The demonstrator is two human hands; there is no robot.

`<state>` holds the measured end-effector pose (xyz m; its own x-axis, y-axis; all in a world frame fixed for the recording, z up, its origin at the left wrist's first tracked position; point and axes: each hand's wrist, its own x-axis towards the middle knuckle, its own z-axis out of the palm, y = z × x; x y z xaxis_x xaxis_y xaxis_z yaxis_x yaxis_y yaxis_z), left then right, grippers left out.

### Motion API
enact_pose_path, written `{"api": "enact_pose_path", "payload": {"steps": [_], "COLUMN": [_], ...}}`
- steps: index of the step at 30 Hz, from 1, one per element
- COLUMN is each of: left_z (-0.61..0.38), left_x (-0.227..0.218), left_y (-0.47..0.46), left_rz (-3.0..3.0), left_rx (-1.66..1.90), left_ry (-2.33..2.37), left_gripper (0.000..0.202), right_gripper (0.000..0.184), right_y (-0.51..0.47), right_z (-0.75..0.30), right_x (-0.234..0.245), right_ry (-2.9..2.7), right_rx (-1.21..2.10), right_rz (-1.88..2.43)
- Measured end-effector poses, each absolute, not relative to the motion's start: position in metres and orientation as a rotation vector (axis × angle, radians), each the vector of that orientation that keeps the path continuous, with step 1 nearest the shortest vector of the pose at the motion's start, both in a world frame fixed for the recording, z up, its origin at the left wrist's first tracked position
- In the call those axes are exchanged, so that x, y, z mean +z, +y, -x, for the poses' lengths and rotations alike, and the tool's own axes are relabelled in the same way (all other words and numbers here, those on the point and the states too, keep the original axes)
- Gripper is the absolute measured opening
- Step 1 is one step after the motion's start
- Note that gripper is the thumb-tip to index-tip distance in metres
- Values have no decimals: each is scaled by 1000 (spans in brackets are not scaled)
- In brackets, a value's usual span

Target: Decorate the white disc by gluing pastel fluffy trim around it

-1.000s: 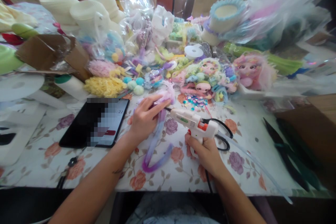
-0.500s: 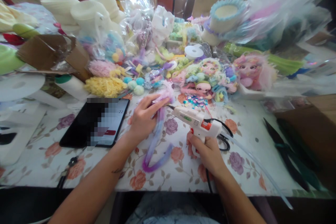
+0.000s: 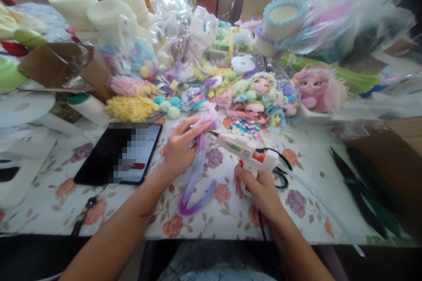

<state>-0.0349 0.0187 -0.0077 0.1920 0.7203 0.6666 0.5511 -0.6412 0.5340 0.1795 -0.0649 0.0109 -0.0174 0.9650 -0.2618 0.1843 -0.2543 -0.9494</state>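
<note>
My left hand (image 3: 180, 145) pinches the upper end of a purple and pink fluffy strand (image 3: 196, 179) that trails in a loop over the floral tablecloth (image 3: 99, 193). A white glue gun (image 3: 245, 153) with a red switch is gripped in my right hand (image 3: 259, 189). Its nozzle points left at the tuft held by my left fingers and almost touches it. A clear glue stick (image 3: 325, 208) sticks out behind the gun to the right.
A black tablet (image 3: 118, 153) lies left of my left hand. Black scissors (image 3: 280, 173) lie behind the glue gun. Dolls (image 3: 260, 96), pompoms (image 3: 168, 107), yellow fluff (image 3: 130, 107) and plastic bags crowd the back. Dark green feathers (image 3: 362, 193) lie at the right.
The glue gun has shifted slightly right and up, with its nozzle still aimed at the tuft. My left hand has hardly moved.
</note>
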Motion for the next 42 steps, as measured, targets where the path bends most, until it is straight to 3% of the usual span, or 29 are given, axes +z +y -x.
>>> {"api": "enact_pose_path", "payload": {"steps": [7, 42], "left_z": [34, 34], "left_x": [-7, -10], "left_y": [19, 20], "left_rz": [-2290, -2291], "left_rx": [1448, 1490], "left_ry": [1195, 1208], "left_gripper": [56, 48], "right_gripper": [32, 29], "right_y": [-64, -64], "right_z": [-179, -179], "right_x": [12, 11], "right_ry": [-1207, -1155], "right_rx": [1319, 1313], "right_rz": [1540, 1504]}}
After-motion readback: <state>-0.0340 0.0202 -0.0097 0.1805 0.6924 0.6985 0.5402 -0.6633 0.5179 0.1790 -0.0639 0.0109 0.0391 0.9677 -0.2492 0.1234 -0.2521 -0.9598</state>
